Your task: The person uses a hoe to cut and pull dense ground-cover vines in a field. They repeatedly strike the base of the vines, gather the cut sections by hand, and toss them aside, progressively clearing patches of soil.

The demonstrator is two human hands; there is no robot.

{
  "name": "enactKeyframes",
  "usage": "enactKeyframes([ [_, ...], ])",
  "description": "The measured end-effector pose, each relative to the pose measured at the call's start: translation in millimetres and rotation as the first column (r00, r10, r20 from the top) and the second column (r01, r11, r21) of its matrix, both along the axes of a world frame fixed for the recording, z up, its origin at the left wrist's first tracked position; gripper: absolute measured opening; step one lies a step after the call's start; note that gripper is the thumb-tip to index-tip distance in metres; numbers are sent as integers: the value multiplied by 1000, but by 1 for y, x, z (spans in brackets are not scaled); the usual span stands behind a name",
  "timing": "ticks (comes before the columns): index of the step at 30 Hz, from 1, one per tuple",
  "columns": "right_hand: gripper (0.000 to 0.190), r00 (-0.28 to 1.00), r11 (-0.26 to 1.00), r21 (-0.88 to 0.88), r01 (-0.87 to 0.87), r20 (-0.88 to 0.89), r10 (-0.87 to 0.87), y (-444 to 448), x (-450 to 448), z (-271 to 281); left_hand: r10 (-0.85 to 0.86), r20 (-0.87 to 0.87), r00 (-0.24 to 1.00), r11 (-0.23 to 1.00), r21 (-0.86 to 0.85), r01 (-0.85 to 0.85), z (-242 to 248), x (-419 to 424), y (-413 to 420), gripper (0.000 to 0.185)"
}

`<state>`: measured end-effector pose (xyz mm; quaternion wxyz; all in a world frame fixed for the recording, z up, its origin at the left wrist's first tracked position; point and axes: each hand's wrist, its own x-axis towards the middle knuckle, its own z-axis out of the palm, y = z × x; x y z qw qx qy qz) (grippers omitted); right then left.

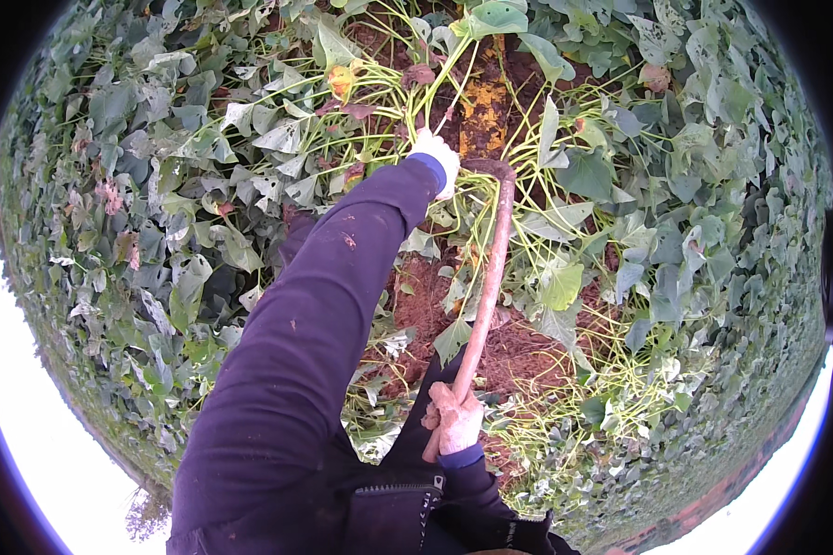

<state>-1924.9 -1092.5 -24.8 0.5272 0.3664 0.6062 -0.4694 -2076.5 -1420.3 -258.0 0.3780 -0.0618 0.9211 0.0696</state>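
Note:
My left hand [436, 163], in a white glove with a blue cuff, reaches forward and is closed around a bunch of pale green sweet potato vine stems [416, 104]. My right hand [456, 420], in a soil-stained glove, grips the lower end of a wooden handle. That handle belongs to a sickle-like hooked tool [491, 257], its dark head turned left just beside my left hand. Leaves and stems partly hide the head, so its edge does not show. Loose stems and leaves hang behind the handle.
Dense sweet potato foliage [666, 208] spreads on all sides. A yellow, soil-caked strip [482, 104] lies beyond the tool head. Reddish soil [420, 295] shows between the vines. Leafless-looking stems [562, 388] lie tangled at the right of my right hand.

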Motion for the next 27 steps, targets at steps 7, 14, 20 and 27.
enactKeyframes([
  [7, 24, 905, 963, -2, 270, -341, -254, -30, -8, -23, 64, -42, 997, 998, -12, -65, 2, 11, 3, 31],
  [14, 37, 824, 997, -79, -10, -566, -36, -6, -62, -65, 28, -120, 992, 994, -97, -40, 17, 27, 23, 24],
  [20, 43, 214, 666, 481, -570, -696, 686, -63, -155, -96, 89, -152, 984, 983, -144, -111, 33, 45, 21, 26],
  [27, 44, -196, 536, 548, -642, -793, 577, -260, -247, -91, 85, -166, 982, 990, -99, -103, 29, 61, 11, 23],
])
